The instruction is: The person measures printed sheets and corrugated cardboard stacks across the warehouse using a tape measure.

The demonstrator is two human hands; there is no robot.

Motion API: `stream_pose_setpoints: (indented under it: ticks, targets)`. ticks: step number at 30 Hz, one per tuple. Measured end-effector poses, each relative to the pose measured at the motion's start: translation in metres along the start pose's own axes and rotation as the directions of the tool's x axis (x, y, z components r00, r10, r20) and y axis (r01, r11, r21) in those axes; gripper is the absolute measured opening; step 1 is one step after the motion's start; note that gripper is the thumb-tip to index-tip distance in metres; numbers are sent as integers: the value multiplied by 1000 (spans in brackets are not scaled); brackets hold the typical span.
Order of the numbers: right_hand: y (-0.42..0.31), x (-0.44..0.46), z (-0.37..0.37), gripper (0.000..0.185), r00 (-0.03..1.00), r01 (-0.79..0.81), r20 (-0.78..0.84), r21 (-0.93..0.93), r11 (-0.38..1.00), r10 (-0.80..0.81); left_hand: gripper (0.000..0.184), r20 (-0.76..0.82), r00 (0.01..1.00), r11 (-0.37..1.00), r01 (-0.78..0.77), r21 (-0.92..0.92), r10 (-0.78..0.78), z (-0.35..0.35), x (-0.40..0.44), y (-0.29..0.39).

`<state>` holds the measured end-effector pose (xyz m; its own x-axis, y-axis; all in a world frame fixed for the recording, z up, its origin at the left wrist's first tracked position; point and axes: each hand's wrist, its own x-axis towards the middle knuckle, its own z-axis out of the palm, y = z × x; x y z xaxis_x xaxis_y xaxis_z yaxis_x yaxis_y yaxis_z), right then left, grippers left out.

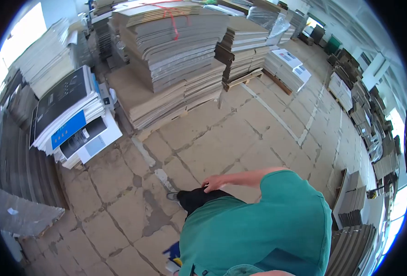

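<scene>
My right hand (212, 183) rests on the dark trouser leg (199, 198), its fingers loosely bent and holding nothing I can see. The bare forearm runs back to the sleeve of my green T-shirt (258, 221), which fills the lower middle of the view. A shoe (172, 196) shows partly past the trouser leg. Beside the shirt's lower left edge a blue and yellow item (173, 252) peeks out; its kind is unclear. My left hand does not show, hidden by the body or out of frame.
Tall stacks of cardboard sheets (180, 50) stand on pallets ahead. To the left lie printed sheets (74, 110) and a wrapped grey stack (24, 170). More cardboard stacks (357, 202) line the right side. The tiled floor (203, 147) has dark cracks and worn white lines.
</scene>
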<state>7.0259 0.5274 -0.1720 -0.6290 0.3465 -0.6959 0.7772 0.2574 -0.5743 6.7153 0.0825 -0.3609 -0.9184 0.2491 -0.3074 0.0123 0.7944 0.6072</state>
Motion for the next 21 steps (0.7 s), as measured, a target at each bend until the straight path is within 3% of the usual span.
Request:
stream_pose_setpoints:
  ticks: [5,7,9,12,13,14,15,18,19,21]
  targets:
    - [-77,53,39,60,990,11,142,-90,996,2,21,-40,987,987,156,40,-155,-55,7,-69]
    - [-104,83,67,58,989,60,139,-142,988,-41,24,-125,977,943,126,-307,-171,-93,22,-66]
    - [-133,125,100,55,985,156,110,-212,965,-135,24,-200,945,931,187,-313,-257,-126,5,-62]
    - [-191,140,133,45,960,247,201,-295,923,-193,26,-301,887,920,267,-286,-351,-179,-27,-96]
    - [-202,131,132,44,966,232,199,-364,902,-168,26,-90,837,670,362,-648,-539,-177,-42,-127]
    - [-200,119,135,46,968,214,194,-290,933,-162,27,180,780,266,406,-874,-599,-161,-52,-147]
    - [-196,108,137,47,971,199,175,-212,957,-163,27,183,780,250,399,-882,-598,-142,-60,-168]
    - [-119,100,152,47,955,204,226,-40,978,-190,28,51,801,490,413,-768,-596,-127,-60,-238]
    - [-98,98,157,48,945,160,278,60,985,-170,28,133,836,452,414,-790,-532,-121,-52,-247]
    - [-143,33,147,47,979,-45,193,-121,992,68,26,283,861,416,461,-784,-422,-114,-27,-240]
